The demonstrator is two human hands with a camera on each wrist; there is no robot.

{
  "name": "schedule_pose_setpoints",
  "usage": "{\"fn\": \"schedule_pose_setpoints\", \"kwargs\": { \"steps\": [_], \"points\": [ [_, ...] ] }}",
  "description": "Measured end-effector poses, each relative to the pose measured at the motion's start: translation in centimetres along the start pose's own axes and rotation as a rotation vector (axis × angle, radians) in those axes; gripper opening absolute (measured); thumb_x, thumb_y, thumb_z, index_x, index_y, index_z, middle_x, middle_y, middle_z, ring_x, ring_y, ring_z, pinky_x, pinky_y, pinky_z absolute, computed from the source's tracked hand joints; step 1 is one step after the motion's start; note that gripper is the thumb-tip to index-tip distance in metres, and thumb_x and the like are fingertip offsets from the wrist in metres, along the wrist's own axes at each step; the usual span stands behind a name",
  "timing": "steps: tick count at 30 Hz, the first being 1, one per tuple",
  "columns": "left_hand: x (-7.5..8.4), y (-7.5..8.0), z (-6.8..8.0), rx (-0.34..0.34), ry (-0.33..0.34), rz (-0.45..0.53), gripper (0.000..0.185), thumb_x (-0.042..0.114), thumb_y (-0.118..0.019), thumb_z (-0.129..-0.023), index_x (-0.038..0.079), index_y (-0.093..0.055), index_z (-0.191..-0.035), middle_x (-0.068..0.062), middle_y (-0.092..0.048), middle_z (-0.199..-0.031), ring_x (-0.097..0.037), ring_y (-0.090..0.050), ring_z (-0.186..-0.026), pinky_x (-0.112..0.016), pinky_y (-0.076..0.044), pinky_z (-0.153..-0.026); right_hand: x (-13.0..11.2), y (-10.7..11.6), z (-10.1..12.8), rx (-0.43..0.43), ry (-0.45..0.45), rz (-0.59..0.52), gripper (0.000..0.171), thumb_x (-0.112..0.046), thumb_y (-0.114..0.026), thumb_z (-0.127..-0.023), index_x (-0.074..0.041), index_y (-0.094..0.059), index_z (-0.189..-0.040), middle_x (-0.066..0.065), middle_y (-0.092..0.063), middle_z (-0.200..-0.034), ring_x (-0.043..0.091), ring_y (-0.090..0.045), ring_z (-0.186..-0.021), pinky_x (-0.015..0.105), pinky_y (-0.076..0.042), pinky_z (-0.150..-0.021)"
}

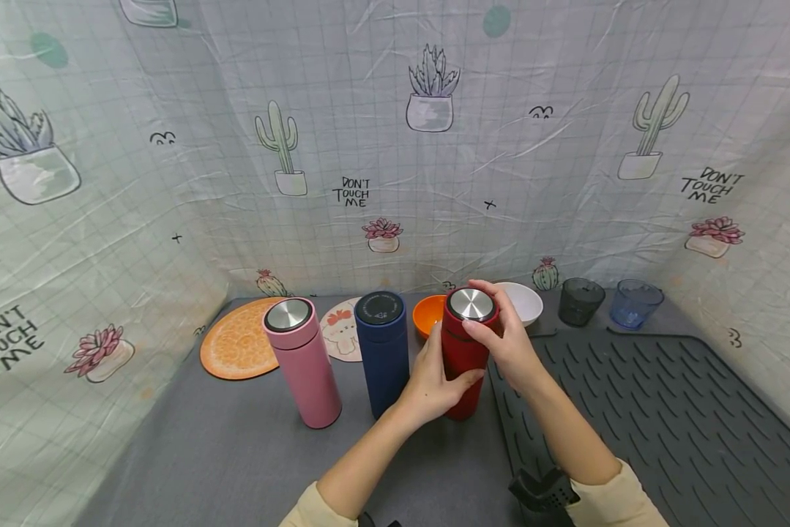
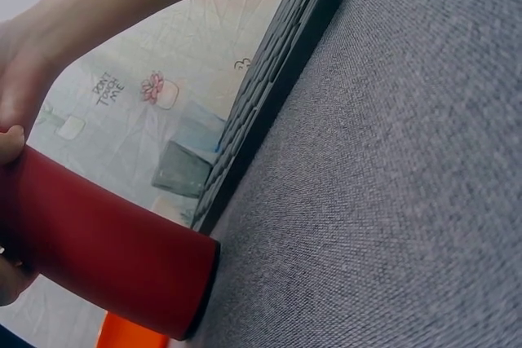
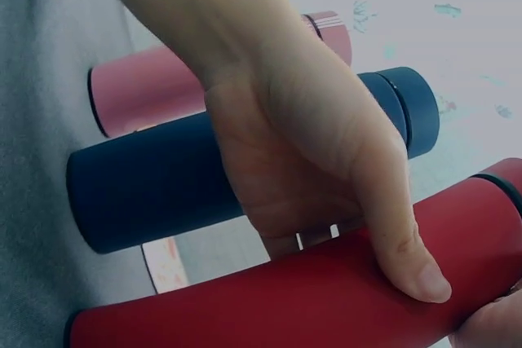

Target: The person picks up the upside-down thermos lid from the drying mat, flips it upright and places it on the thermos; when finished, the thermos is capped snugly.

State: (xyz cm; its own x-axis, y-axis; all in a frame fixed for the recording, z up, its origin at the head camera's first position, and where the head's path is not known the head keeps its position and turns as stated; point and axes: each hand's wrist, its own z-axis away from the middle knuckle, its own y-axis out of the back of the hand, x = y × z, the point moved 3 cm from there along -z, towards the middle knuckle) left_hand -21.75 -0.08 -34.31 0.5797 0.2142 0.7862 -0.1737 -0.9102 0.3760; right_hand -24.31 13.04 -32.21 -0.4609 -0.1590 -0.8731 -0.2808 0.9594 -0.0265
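Observation:
A red flask (image 1: 463, 369) with a steel-topped lid stands upright on the grey table cloth (image 1: 236, 454), at the edge of the ribbed mat. My left hand (image 1: 442, 382) grips its body, thumb in front and fingers behind. My right hand (image 1: 495, 333) is curled over the lid from the right. In the right wrist view the left hand (image 3: 326, 160) wraps the red flask (image 3: 285, 299), thumb pressed on its side. The left wrist view shows the red flask (image 2: 106, 258) with its base on the cloth.
A dark blue flask (image 1: 383, 351) and a pink flask (image 1: 302, 362) stand left of the red one. Behind are an orange plate (image 1: 236, 344), an orange bowl (image 1: 427, 313), a white bowl (image 1: 525, 300), a dark cup (image 1: 580, 300) and a blue cup (image 1: 635, 302). A dark ribbed mat (image 1: 632, 410) covers the right.

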Motion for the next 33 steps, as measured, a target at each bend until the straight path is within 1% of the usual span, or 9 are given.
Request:
{"fn": "schedule_pose_setpoints", "kwargs": {
  "steps": [4,10,14,17,22,24,26,30,33],
  "points": [
    [-0.04,-0.02,0.03,0.002,0.011,0.004,0.069,0.003,-0.070,-0.077,0.006,-0.028,-0.131,-0.012,-0.047,-0.124,-0.022,-0.050,-0.108,-0.036,-0.042,-0.093,0.07,0.05,0.05,-0.026,0.022,-0.008,0.053,-0.002,-0.044,-0.086,0.002,-0.028,-0.137,0.008,-0.045,-0.122,0.019,-0.050,-0.105,0.027,-0.046,-0.086],
    [0.06,-0.07,0.02,-0.003,0.003,-0.009,0.070,0.004,-0.070,-0.077,0.006,-0.027,-0.132,-0.012,-0.047,-0.124,-0.022,-0.051,-0.109,-0.035,-0.043,-0.093,0.20,0.19,0.10,0.027,0.033,-0.009,0.051,0.005,-0.055,-0.081,-0.002,-0.032,-0.127,0.007,-0.049,-0.117,0.019,-0.052,-0.101,0.028,-0.049,-0.083],
    [0.00,-0.04,-0.03,-0.005,0.018,-0.001,0.070,0.004,-0.070,-0.077,0.006,-0.027,-0.133,-0.011,-0.047,-0.124,-0.022,-0.050,-0.109,-0.036,-0.042,-0.094,0.16,0.11,0.06,-0.012,0.040,0.021,0.052,-0.002,-0.047,-0.086,0.001,-0.029,-0.135,0.008,-0.046,-0.121,0.019,-0.050,-0.104,0.027,-0.047,-0.085],
    [-0.11,-0.02,-0.08,-0.004,0.027,0.004,0.070,0.005,-0.069,-0.077,0.006,-0.027,-0.133,-0.011,-0.047,-0.124,-0.021,-0.050,-0.109,-0.036,-0.042,-0.094,0.12,0.13,0.02,-0.033,0.057,0.000,0.052,-0.003,-0.044,-0.087,0.004,-0.029,-0.136,0.009,-0.045,-0.122,0.019,-0.050,-0.105,0.027,-0.046,-0.086],
    [0.06,-0.01,-0.05,0.006,0.009,-0.013,0.071,0.004,-0.070,-0.077,0.006,-0.027,-0.133,-0.011,-0.048,-0.124,-0.022,-0.051,-0.109,-0.036,-0.042,-0.094,0.16,0.00,0.10,0.038,0.088,-0.025,0.052,0.009,-0.054,-0.082,0.005,-0.032,-0.129,0.009,-0.047,-0.119,0.019,-0.052,-0.102,0.028,-0.048,-0.085],
    [0.15,-0.04,-0.02,0.010,0.007,-0.023,0.072,0.004,-0.070,-0.076,0.006,-0.027,-0.133,-0.011,-0.048,-0.125,-0.022,-0.051,-0.109,-0.036,-0.042,-0.094,0.24,-0.07,0.14,0.080,0.085,-0.003,0.053,0.010,-0.058,-0.080,0.005,-0.032,-0.126,0.008,-0.047,-0.117,0.018,-0.053,-0.101,0.027,-0.049,-0.083],
    [0.16,-0.09,-0.01,0.013,0.010,-0.030,0.072,0.004,-0.070,-0.076,0.006,-0.027,-0.133,-0.011,-0.048,-0.124,-0.022,-0.051,-0.109,-0.036,-0.042,-0.094,0.28,-0.12,0.17,0.096,0.073,0.012,0.052,0.008,-0.058,-0.080,0.004,-0.032,-0.126,0.008,-0.047,-0.117,0.017,-0.053,-0.100,0.027,-0.049,-0.083],
    [0.13,-0.14,0.01,0.025,0.012,-0.034,0.072,0.003,-0.071,-0.075,0.004,-0.028,-0.132,-0.012,-0.048,-0.123,-0.022,-0.051,-0.108,-0.036,-0.043,-0.093,0.23,-0.10,0.14,0.024,0.053,0.015,0.051,0.001,-0.046,-0.086,0.004,-0.029,-0.134,0.010,-0.045,-0.120,0.017,-0.052,-0.102,0.026,-0.047,-0.084],
    [0.11,-0.11,0.06,0.033,0.007,-0.036,0.070,0.002,-0.071,-0.075,0.003,-0.029,-0.131,-0.012,-0.048,-0.122,-0.023,-0.052,-0.106,-0.036,-0.043,-0.092,0.16,-0.03,0.11,-0.018,0.046,-0.004,0.051,-0.001,-0.044,-0.087,0.004,-0.030,-0.136,0.011,-0.045,-0.121,0.018,-0.051,-0.103,0.026,-0.047,-0.085]
  ]
}}
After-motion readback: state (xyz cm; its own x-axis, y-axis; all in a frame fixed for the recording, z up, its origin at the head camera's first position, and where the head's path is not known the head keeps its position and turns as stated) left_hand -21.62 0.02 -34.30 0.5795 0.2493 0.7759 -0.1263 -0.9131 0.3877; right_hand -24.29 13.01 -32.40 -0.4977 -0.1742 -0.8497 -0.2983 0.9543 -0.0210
